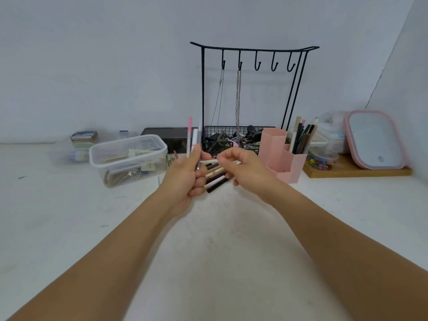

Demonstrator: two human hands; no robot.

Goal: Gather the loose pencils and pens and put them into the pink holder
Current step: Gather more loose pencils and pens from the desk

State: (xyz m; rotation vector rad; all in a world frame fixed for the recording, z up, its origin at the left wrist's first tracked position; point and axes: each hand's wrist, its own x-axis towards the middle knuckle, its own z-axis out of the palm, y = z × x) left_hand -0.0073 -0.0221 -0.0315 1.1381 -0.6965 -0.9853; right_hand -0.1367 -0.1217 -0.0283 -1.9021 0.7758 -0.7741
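1. Left hand (185, 179) gripped an upright bundle of slim pens (193, 140), left of the pink hexagonal plastic holder (281, 158).
2. Right hand (240, 169) pinched one white pen (209, 161) from the loose pile (216, 177) on the white table (231, 228).
3. Gathering step; next likely calls for adding it to the bundle.

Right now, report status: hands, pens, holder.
Left hand grips upright pens. Right hand pinches a white pen over the loose pile. Pink holder right, path open.
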